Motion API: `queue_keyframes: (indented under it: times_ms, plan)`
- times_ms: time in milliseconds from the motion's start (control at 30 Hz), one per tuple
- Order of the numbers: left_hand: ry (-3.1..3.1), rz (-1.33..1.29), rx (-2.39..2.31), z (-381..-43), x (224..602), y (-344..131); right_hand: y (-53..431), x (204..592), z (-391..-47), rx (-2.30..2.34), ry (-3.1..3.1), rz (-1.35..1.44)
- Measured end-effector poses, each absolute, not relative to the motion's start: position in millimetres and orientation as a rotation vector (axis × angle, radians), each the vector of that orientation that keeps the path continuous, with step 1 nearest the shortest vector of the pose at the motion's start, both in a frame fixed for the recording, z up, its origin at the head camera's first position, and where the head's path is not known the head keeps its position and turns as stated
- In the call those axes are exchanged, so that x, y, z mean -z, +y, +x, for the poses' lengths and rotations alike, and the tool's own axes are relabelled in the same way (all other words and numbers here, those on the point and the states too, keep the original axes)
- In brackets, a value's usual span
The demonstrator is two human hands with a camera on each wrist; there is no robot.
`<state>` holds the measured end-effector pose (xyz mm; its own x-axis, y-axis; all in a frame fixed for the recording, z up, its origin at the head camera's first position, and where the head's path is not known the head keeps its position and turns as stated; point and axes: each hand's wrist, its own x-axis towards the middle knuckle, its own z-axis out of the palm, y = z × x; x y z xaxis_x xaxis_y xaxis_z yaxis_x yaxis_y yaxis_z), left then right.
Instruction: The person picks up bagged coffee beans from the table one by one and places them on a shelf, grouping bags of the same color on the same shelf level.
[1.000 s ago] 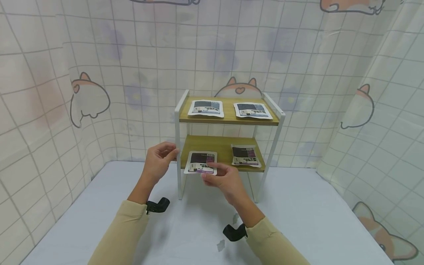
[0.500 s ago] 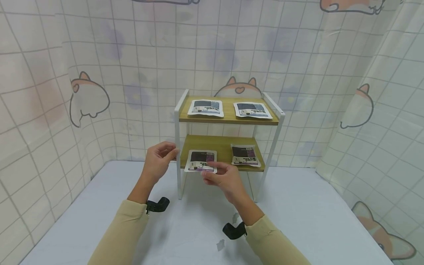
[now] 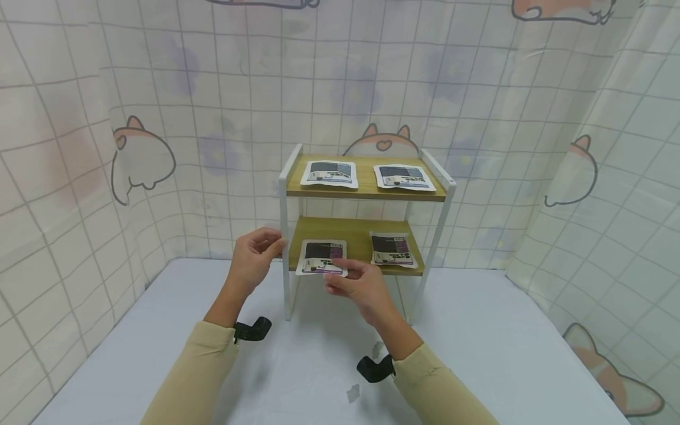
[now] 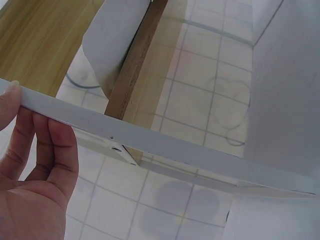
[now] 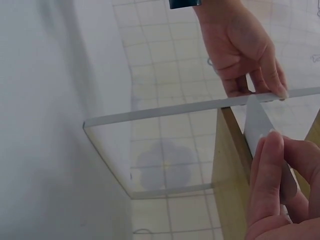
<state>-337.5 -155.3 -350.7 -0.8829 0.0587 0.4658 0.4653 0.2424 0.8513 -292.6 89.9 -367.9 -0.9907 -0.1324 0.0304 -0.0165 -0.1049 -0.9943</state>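
With thumb and fingers, my right hand (image 3: 363,289) pinches the near right corner of a flat pouch (image 3: 313,258), white-edged with a dark and purple label. In the head view this pouch lies over the left part of the lower shelf (image 3: 345,227), its near edge overhanging the front. The right wrist view shows its pale underside close to the board's edge; whether it touches the board I cannot tell. My left hand (image 3: 254,258) grips the white front left post (image 3: 285,212) of the rack. In the left wrist view, the thumb and curled fingers (image 4: 62,145) hold that post.
A similar purple-labelled pouch (image 3: 393,249) lies on the right of the lower shelf. Two blue-labelled pouches, one left (image 3: 329,174) and one right (image 3: 405,177), lie on the upper shelf. The rack stands on a white table (image 3: 467,342) before a gridded curtain (image 3: 239,88).
The pouch in my right hand has shifted slightly back over the lower shelf and its near edge has risen a little in view. My left hand has stayed on the post.
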Motion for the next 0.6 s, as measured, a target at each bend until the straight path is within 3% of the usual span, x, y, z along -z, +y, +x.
queue_keyframes:
  times_ms: [600]
  plan:
    - [-2.205, -0.462, 1.667, -339.6, 352.9, -156.6, 91.0, 369.0, -298.1, 2.297, 1.986, -0.166]
